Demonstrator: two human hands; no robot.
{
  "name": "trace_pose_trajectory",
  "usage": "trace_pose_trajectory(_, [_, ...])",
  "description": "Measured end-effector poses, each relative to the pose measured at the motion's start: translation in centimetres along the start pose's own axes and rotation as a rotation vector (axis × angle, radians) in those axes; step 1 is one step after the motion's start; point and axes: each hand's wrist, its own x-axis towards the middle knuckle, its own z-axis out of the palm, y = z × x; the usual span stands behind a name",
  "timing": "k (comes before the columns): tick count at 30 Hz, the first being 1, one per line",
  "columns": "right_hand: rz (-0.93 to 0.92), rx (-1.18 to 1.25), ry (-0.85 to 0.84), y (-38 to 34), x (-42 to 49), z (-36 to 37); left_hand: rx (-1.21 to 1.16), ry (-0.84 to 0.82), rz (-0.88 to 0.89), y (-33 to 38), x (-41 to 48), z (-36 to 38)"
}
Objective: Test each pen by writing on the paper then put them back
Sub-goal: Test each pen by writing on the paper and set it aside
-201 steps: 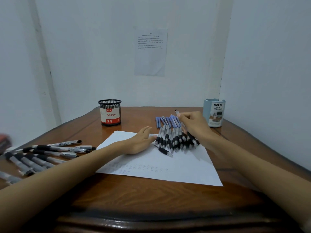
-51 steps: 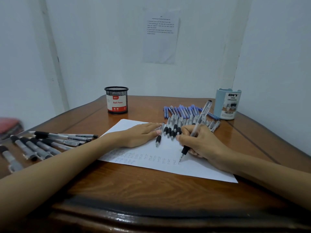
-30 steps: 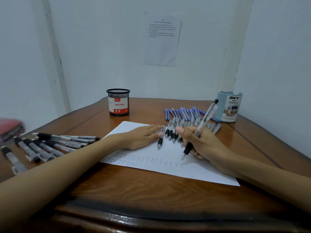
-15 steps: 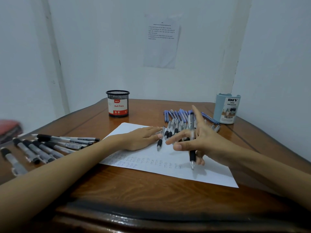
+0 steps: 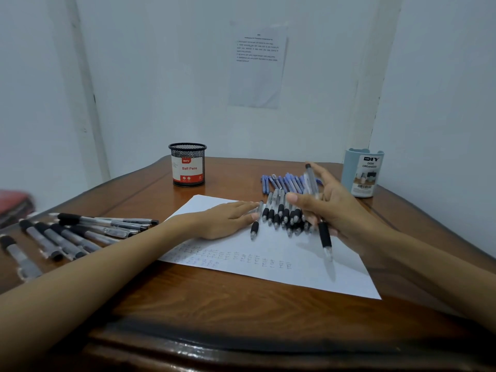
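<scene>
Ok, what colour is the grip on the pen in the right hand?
Black grip on the pen, clearest in the head view.

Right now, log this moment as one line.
right hand: holds ballpoint pen tip-down above paper | left hand: flat on paper | paper: rows of test marks | pen not yet put back

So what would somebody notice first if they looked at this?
Probably the right hand, middle right, holding a black-grip pen with its tip pointing down over the white paper. Next comes the left hand lying flat on that paper beside a row of pens. There is also another bunch of pens spread on the wooden table at far left.
</scene>
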Motion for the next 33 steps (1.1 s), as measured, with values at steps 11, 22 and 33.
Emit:
trace_pose_trajectory(11, [0.041,-0.029,-0.027,0.1,-0.1,0.2,0.01,-0.007,-0.002,0.1,0.0,0.0])
trace_pose_trajectory(22, [0.085,0.011,-0.068,0.6,0.0,0.1,0.011,0.001,0.011,0.0,0.0,0.0])
trace_pose_trajectory(33, [0.19,0.428,0.073,1.6,-0.2,-0.1,0.018,-0.006,-0.002,0.0,-0.1,0.0])
